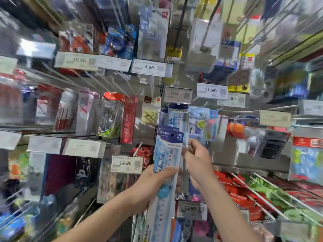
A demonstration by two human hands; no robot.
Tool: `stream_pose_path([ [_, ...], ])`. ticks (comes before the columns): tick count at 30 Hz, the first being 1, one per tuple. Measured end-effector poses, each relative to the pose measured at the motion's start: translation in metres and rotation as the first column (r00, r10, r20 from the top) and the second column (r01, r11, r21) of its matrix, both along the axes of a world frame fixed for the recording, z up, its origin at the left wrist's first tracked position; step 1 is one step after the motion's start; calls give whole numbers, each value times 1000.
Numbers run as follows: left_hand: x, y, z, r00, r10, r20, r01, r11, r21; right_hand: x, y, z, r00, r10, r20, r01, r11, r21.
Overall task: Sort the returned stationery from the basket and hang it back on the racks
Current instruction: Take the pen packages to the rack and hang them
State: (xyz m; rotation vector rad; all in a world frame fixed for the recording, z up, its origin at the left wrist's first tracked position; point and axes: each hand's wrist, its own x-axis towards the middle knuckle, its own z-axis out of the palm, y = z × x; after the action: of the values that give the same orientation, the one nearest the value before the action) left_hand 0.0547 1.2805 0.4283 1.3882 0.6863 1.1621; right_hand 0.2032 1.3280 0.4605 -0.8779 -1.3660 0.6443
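My left hand (150, 182) grips a bunch of blue-and-white 20 cm ruler packs (167, 154) upright, thumb across their front. Each pack has a hanging hole in its dark blue header. My right hand (195, 159) pinches the right edge of the packs just below the header. Directly above, more ruler packs of the same kind (178, 114) hang on a peg under a 17.90 price tag (177, 95). The basket is out of view.
Peg racks full of hanging stationery surround me, with price tags 4.50 (149, 67), 11.90 (210, 90) and 14.90 (125, 163). Bare metal pegs (262, 194) jut out at the lower right over red and green packs. The frame edges are blurred.
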Motion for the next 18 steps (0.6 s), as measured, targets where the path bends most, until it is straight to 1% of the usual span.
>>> stream_pose_path([
  [4,4,5,3,999,-25,39,26,999,-19,-5,14,10,1000,-25,-1,25,1000,-8],
  [7,8,9,3,999,-1,40,2,999,-34,-4,24,3,998,-60,-10,60,997,-43],
  [10,9,10,2,998,13,58,-12,1000,-14,-1,26,-1,997,-69,18,70,995,-69],
  [14,9,11,-1,999,8,48,-9,1000,10,1,27,4,998,-61,-16,60,994,-95],
  [16,7,13,-3,999,8,48,-8,1000,1,-3,26,8,998,-59,6,59,994,-93],
  [18,4,14,-5,999,15,46,-15,1000,-6,-7,30,11,994,-95,47,98,992,-81],
])
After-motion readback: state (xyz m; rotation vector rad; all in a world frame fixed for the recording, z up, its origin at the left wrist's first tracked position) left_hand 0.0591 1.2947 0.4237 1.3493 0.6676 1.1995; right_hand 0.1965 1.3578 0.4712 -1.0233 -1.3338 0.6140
